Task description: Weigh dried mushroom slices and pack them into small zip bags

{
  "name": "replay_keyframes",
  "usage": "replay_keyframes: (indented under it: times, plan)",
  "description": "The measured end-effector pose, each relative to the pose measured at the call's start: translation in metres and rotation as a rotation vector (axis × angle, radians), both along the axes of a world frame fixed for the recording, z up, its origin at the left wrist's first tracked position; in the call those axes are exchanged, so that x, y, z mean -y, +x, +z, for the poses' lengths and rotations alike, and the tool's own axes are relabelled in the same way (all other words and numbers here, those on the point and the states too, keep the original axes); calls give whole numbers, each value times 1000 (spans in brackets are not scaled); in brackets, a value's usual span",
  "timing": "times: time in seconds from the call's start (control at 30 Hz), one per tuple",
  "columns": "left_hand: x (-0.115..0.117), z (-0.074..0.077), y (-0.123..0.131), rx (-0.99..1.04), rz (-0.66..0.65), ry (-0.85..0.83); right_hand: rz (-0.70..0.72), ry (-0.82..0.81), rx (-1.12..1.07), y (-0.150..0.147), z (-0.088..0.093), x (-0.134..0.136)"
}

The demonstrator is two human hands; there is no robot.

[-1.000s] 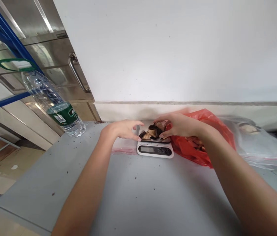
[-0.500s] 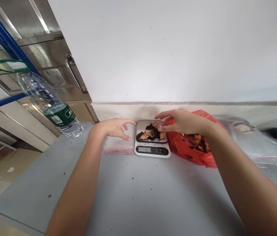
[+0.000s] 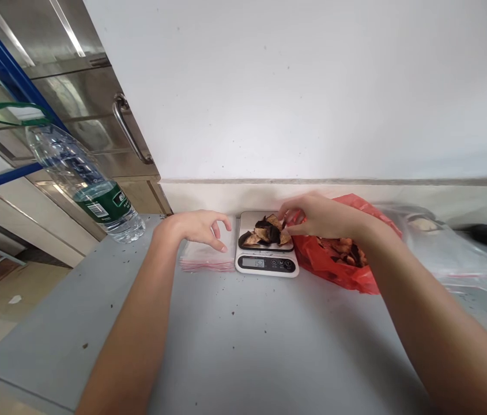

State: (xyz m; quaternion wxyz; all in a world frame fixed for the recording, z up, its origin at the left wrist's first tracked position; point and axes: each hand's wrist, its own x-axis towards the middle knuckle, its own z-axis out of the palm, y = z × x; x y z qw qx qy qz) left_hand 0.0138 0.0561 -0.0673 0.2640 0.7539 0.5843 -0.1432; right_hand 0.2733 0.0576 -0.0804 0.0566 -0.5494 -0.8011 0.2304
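A small white digital scale [image 3: 267,263] stands on the grey table near the wall, with a pile of brown and dark dried slices [image 3: 269,230] on its steel plate. My right hand [image 3: 318,215] reaches over the right edge of the plate, fingertips pinched at the slices; whether it grips one I cannot tell. My left hand [image 3: 195,226] hovers with curled, spread fingers over a stack of clear zip bags [image 3: 207,257] just left of the scale. A red plastic bag [image 3: 347,253] holding more slices lies open to the right of the scale, under my right forearm.
A large water bottle [image 3: 87,184] with a green label stands at the table's back left, beside a steel cabinet with a handle [image 3: 128,131]. Clear plastic bags [image 3: 455,253] lie at the right by the wall. Dark crumbs dot the grey tabletop [image 3: 247,346].
My left hand drew back from the scale's edge to above the zip bags. My right hand lifted off the pile, then came back to pinch at its right side. The display reading changed.
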Motion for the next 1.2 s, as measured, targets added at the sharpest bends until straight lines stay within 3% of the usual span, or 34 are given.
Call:
replay_keyframes:
  times: [0.2,0.5,0.77,0.87,1.03,1.2]
  plan:
    - [-1,-2,5,13,-20,9,98,-83,-111,10,-1,-1]
    - [1,-1,9,58,-32,-13,-1,-53,-214,39,21,5]
    - [-2,-4,6,11,-46,-23,-147,82,26,78,32,6]
    - [-2,-3,6,12,-57,-23,-156,157,13,66,31,8]
    - [0,0,7,13,-44,-7,1,193,-72,24,21,10]
    - [2,2,6,12,-19,2,56,117,-151,-3,5,7]
